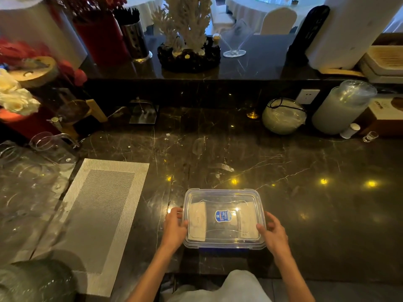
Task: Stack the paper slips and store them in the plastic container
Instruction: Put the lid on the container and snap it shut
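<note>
Marble counter (283, 162), hands-flanked plastic container (223, 197)

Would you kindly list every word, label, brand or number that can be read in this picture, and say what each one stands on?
None can be read for certain.
Blue sticker on the lid of the plastic container: print too small.
Paper slips inside the container: faint handwriting, blurred.
Brown box at the right edge: dark characters, too blurred.
Stacked trays at the upper right: lines of print, unreadable.
</note>
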A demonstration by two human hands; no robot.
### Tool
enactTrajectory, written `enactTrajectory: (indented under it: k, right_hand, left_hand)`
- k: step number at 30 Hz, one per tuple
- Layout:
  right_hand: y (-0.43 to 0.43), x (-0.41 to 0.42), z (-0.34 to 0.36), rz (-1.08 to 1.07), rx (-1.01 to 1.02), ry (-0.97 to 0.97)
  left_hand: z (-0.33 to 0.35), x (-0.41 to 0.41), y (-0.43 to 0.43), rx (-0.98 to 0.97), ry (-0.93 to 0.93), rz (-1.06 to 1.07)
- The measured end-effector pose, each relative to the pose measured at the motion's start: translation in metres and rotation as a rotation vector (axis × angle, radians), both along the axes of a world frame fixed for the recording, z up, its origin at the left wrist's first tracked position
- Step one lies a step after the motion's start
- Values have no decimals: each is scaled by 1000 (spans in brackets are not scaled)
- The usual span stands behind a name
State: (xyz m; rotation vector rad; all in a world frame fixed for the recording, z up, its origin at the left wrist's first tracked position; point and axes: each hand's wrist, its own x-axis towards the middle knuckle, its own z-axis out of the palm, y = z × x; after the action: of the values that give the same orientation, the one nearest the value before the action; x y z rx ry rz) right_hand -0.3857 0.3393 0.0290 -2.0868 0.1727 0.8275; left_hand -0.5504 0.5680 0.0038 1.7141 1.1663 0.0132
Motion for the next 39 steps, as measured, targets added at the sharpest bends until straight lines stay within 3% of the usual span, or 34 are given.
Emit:
enactTrajectory:
  k: [5, 12, 19, 22, 25, 34, 39]
  right_hand:
    - [-14, -1, 2, -72, 71, 126]
    - [18, -40, 4, 1, -85, -38]
    - [21, -45, -8, -149, -87, 72]
    - [22, -47, -10, -176, -76, 69]
    - [22, -48, -12, -187, -65, 64]
    - [23, -47, -22, -237, 39, 38]
    - [22, -47, -24, -244, 61, 47]
  left_hand:
    - [6, 25, 9, 121, 175, -253]
    - [20, 99, 45, 413, 416, -589]
    - [26, 168, 54, 166, 518, -1041]
    - [29, 182, 62, 13, 619, -1086]
    - [29, 185, 64, 44, 668, -1132]
    - [14, 172, 56, 165, 441, -993]
    - [13, 162, 54, -61, 354, -861]
